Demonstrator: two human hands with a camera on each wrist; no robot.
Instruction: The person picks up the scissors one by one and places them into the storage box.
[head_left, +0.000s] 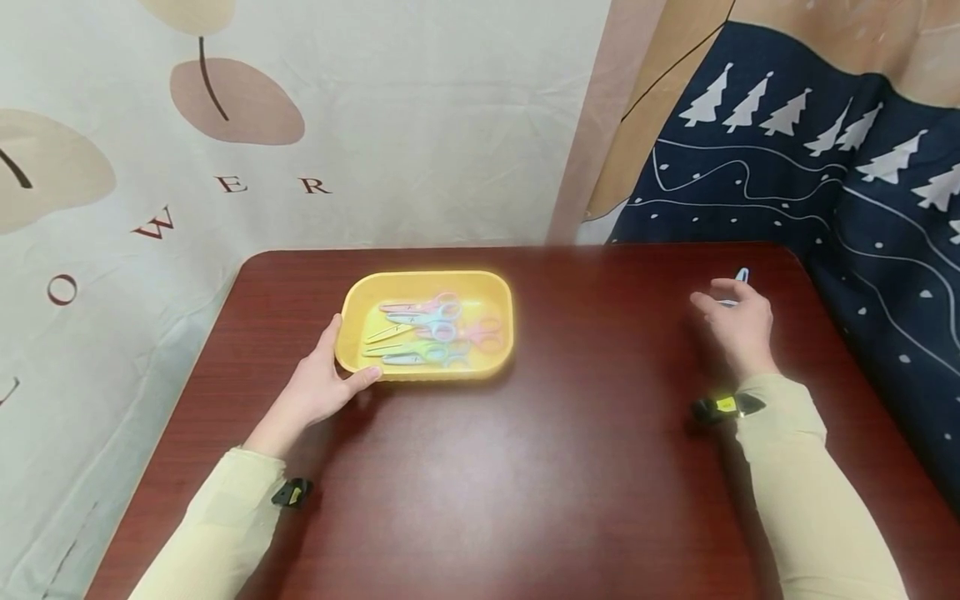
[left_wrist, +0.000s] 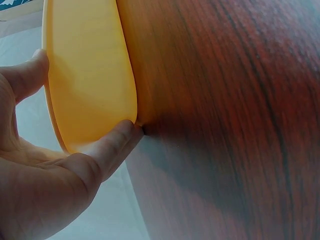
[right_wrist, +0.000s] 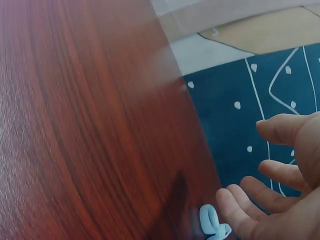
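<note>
My left hand (head_left: 318, 385) grips the left end of a yellow tray (head_left: 491, 371), its thumb at the near rim and its fingers at the left side. In the left wrist view the thumb and fingers span the wall of the tray (left_wrist: 90, 75). Several pastel scissors (head_left: 420, 350) lie in it, in pink, blue, yellow and green. At the table's right side, my right hand (head_left: 738, 329) is beside a pair of light blue scissors, whose handle loops (right_wrist: 210, 220) show below the fingers in the right wrist view. The fingers are spread and loosely bent, holding nothing.
The dark red wooden table (head_left: 525, 483) has rounded far corners. A pale printed cloth (head_left: 420, 150) hangs behind it, and a navy cloth with white trees (head_left: 750, 175) drapes along the right edge.
</note>
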